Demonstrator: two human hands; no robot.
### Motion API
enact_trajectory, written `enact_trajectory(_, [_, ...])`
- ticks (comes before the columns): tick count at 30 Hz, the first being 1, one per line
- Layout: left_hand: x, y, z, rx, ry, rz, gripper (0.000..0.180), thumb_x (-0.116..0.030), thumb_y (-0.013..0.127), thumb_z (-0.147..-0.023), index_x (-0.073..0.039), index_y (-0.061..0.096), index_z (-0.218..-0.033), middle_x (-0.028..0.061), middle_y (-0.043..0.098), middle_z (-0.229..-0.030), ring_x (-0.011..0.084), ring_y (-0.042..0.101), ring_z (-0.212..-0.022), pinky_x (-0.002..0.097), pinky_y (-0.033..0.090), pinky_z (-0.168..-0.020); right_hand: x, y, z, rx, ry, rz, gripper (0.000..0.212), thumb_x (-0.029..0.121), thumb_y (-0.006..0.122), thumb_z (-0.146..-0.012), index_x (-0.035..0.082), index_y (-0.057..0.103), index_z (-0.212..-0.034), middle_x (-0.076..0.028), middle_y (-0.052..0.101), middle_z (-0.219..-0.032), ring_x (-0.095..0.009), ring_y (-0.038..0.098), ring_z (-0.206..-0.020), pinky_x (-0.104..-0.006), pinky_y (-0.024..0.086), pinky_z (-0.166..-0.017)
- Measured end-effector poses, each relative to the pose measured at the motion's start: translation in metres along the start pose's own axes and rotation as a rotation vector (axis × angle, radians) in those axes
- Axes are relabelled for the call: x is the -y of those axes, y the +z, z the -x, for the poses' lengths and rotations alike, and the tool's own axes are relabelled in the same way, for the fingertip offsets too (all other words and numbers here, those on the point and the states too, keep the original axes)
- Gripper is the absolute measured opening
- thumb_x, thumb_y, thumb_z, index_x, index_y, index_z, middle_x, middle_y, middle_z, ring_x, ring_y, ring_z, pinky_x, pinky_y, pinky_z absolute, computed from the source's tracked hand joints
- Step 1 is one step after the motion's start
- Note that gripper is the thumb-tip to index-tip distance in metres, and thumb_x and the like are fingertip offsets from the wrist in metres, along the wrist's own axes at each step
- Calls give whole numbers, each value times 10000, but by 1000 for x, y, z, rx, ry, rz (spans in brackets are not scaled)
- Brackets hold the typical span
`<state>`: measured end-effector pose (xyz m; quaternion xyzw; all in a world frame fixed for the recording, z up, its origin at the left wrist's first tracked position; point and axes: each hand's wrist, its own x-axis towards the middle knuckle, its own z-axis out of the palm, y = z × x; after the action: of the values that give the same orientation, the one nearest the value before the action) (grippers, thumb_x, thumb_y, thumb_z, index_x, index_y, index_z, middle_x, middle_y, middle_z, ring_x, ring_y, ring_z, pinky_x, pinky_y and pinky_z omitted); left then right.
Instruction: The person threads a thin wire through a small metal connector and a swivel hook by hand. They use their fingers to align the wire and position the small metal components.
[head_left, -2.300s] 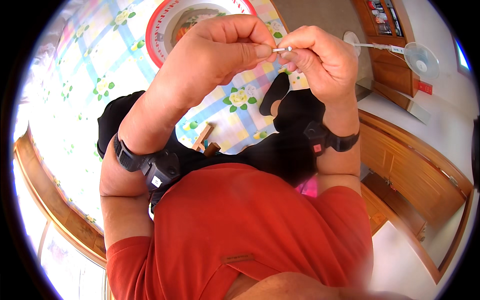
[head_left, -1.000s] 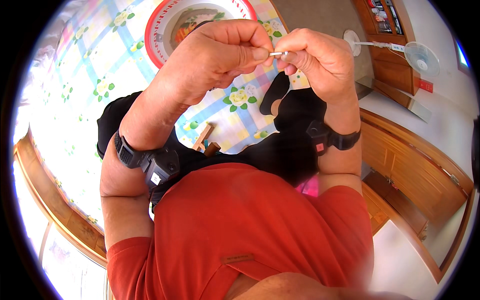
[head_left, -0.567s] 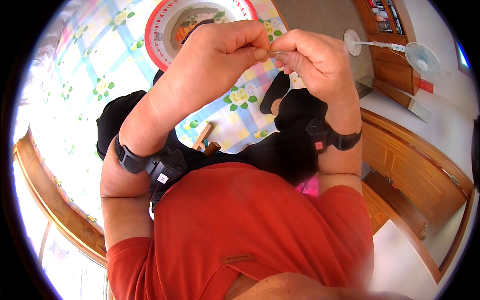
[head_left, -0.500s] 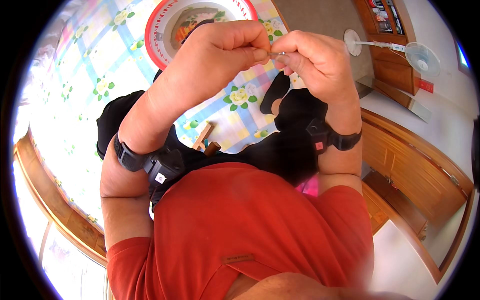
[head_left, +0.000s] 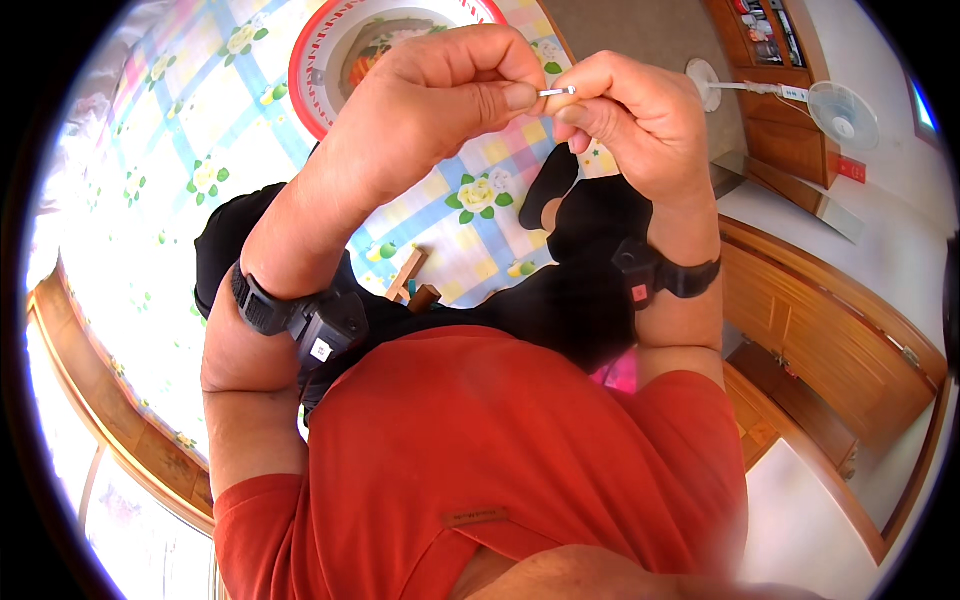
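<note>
A small, slim silvery metal piece (head_left: 557, 92) spans the gap between my two hands, raised above the tablecloth. My left hand (head_left: 445, 90) is closed, its thumb and forefinger pinching the near-left end. My right hand (head_left: 640, 120) is curled too, with forefinger and thumb at the piece's right end. The exact kind of this little piece is too small to make out. Beyond my left hand stands a white basin with a red patterned rim (head_left: 304, 75); my hand and wrist cover part of it.
A flowered, checked tablecloth (head_left: 210, 240) spreads under my arms. Close to my body lie a small wooden piece (head_left: 408, 268) and a brown block (head_left: 424, 298). At the right are a white standing fan (head_left: 842, 115), a wooden cabinet (head_left: 785, 120) and a wooden door (head_left: 820, 340).
Both hands have risen slightly away from my body. More of the silvery piece shows between my fingertips, and its angle has shifted a little.
</note>
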<state>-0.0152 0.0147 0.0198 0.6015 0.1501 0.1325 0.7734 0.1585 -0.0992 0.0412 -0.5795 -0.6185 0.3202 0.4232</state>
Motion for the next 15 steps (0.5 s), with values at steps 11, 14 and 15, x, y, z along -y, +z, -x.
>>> enact_trajectory(11, [-3,2,3,-44,98,-380,52,-19,520,-912,-18,560,-880,-30,479,-774,61,429,-733,206,358,-674,-2,0,-3,30,44,57,72,63,624,-882,-6,625,-863,-28,618,-689,-64,560,-581,-184,453,-542])
enact_trajectory(14, [-2,2,4,-69,129,-497,40,-16,533,-903,-12,564,-879,-16,487,-761,73,442,-730,217,373,-676,-2,-1,-3,44,54,69,69,60,627,-878,-8,625,-867,-31,619,-689,-66,562,-581,-187,455,-542])
enact_trajectory(15, [-1,3,4,-77,148,-528,36,-15,537,-900,-11,564,-878,-11,488,-757,77,446,-730,220,378,-678,-1,0,-3,39,58,65,68,58,627,-877,-9,625,-869,-32,620,-689,-67,563,-582,-187,455,-542])
